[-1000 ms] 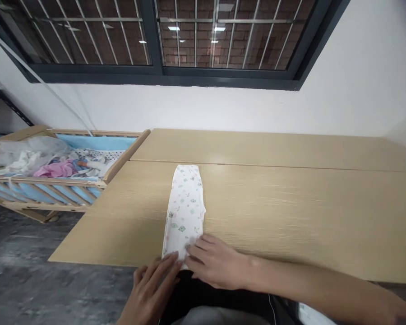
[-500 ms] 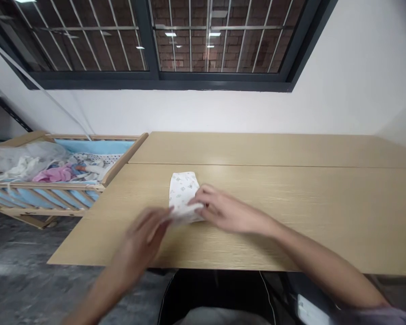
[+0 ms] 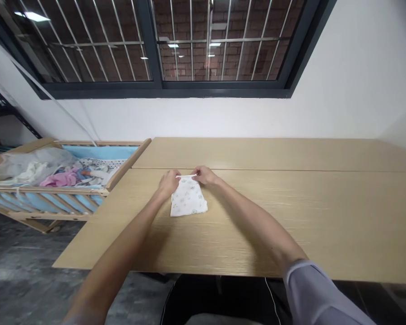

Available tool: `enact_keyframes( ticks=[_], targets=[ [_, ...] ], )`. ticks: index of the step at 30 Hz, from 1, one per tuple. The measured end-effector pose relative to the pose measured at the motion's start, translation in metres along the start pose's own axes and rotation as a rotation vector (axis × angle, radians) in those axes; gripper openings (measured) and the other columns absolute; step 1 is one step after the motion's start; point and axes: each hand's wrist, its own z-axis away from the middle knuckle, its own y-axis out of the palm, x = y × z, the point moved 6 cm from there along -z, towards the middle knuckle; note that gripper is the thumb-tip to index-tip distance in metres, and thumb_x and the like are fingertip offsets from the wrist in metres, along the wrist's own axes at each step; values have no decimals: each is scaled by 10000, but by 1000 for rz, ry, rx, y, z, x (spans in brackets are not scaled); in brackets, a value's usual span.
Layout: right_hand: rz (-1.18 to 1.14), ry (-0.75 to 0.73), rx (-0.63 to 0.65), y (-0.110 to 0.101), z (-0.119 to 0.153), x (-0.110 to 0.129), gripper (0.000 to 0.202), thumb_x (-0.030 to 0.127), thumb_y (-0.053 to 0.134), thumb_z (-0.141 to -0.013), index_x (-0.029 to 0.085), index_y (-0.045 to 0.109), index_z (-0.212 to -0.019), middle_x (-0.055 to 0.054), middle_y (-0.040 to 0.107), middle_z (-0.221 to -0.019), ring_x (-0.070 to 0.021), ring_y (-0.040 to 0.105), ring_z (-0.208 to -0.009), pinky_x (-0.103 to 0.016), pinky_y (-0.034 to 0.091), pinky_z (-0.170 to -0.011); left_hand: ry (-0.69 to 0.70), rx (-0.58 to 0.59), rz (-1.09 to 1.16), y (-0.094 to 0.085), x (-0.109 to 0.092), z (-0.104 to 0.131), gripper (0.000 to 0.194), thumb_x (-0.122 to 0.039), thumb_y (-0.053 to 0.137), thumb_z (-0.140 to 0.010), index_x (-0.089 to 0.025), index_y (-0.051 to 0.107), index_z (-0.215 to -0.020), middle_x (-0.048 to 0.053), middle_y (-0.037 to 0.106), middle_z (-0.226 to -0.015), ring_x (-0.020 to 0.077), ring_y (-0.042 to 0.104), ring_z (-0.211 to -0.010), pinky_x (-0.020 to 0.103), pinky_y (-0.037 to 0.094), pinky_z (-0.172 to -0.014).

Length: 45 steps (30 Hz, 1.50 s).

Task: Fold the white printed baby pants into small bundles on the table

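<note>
A small white cloth [image 3: 188,198] with a scattered print lies folded on the wooden table, wider at its near edge than at the far one. Whether it is a garment cannot be made out. My left hand [image 3: 169,183] pinches its far left corner between thumb and fingers. At the far right corner, my right hand [image 3: 205,175] grips the same edge in a pinch. The far edge looks drawn straight between the two hands, while the near part rests flat on the tabletop.
The light wooden table [image 3: 291,216] has a seam running across it. Left of it stands a wooden crib [image 3: 54,215] with blue lining, holding clothes and a clear plastic bag [image 3: 59,158]. Behind are a white wall and a barred window [image 3: 219,89].
Both hands have moved from the cloth's near edge to its far corners. The near part, lifted before, now lies flat. The view has tilted up slightly.
</note>
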Motion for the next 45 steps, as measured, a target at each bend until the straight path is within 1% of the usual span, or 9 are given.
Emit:
enact_keyframes(
  ticks=[3,6,12,18,29,33,37,40,45],
  targets=[
    [55,-67,-34,-5,10,9,235,184,611,-898,113,667,-1116,-111,695,-1090,-198,641,-987,-299,485,-888,41,-40,-66,-2,-18,37,350,-234,501,-967,-71,609,-1258,236,653,-1265,325,586,-1185,429,429,-1000],
    [199,-380,-42,-6,39,43,380,297,531,-989,129,575,-1327,-164,586,-1368,-253,522,-1288,-399,379,-1110,147,-65,-177,8,-41,102,469,-380,482,-992,-68,559,-1332,237,620,-1320,361,573,-1215,483,428,-1029],
    [289,-881,452,57,116,85,519,409,348,-1074,182,398,-1538,-113,333,-1634,-212,262,-1526,-417,225,-1237,157,-72,-402,53,-56,182,611,-523,420,-990,-1,649,-1210,298,664,-1232,428,606,-1198,527,522,-929],
    [315,-745,593,91,87,49,551,472,282,-1079,235,362,-1569,-49,258,-1661,-191,176,-1551,-404,136,-1267,117,-123,-379,59,-47,183,542,-448,434,-998,-35,607,-1303,253,611,-1374,398,561,-1300,478,539,-965],
    [511,-549,344,53,-12,9,631,485,265,-1059,181,244,-1612,-77,137,-1685,-238,93,-1565,-444,68,-1273,116,-105,-359,59,-43,183,508,-393,453,-999,-51,578,-1354,252,567,-1431,403,553,-1314,507,542,-968],
    [457,-588,221,27,10,31,626,487,276,-1063,161,275,-1597,-132,192,-1679,-280,155,-1553,-500,138,-1244,152,-59,-316,53,-35,178,456,-384,490,-989,-104,604,-1330,223,588,-1418,391,571,-1296,521,532,-982],
    [394,-604,122,-5,63,53,467,469,424,-1034,185,569,-1375,-150,608,-1346,-298,535,-1259,-498,384,-1067,235,48,-198,35,-18,164,303,-282,469,-998,-185,677,-1196,127,700,-1281,311,646,-1190,491,527,-993],
    [416,-608,224,-5,109,49,370,465,544,-985,176,676,-1175,-112,681,-1072,-259,624,-1001,-421,472,-905,268,21,-147,18,0,153,293,-224,460,-987,-197,685,-1172,99,708,-1251,283,643,-1164,476,513,-1012],
    [558,-656,153,11,154,23,249,270,506,-1005,166,679,-1150,-123,672,-1138,-249,618,-1036,-400,471,-899,333,-3,-73,15,22,144,287,-280,485,-995,-227,703,-1174,75,717,-1241,271,641,-1160,474,497,-1033]
  ],
)
